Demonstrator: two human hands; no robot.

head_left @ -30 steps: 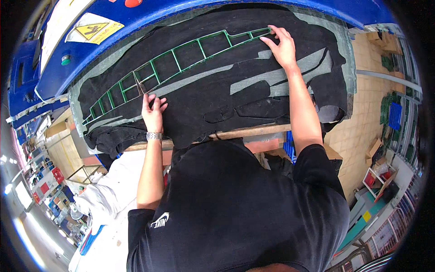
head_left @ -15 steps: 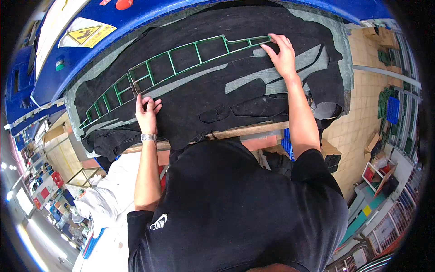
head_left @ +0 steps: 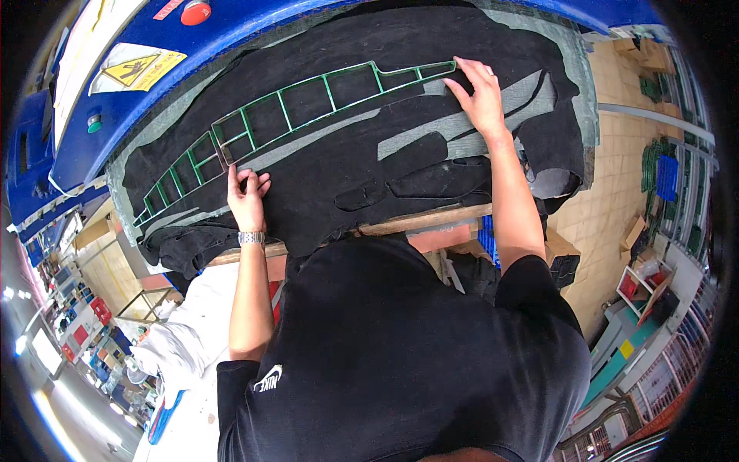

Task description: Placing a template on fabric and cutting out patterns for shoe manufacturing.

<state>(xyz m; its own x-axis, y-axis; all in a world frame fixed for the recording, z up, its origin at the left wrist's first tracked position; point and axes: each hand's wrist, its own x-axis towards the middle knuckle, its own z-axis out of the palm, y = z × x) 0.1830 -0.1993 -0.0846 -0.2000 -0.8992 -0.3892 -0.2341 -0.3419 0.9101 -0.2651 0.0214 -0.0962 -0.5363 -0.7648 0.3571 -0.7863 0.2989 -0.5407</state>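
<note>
Two green frame-like cutting dies lie end to end on a black sheet of material. The longer die has cross bars and narrows at its right end; the shorter die tapers to a point at the left. My right hand pinches the longer die's narrow end between thumb and fingers. My left hand, wearing a metal watch, is at the joint where the dies meet. One of its fingertips touches the near edge there, and the other fingers are apart and loosely bent.
Cut-out openings in the sheet show a grey-green board underneath. A blue machine with a red button and a yellow warning label rises behind. A wooden bar runs along the near edge. Cardboard boxes stand at the right.
The whole view has shifted slightly, so the machine, sheet and dies appear a little further left. Both hands keep their places at the dies.
</note>
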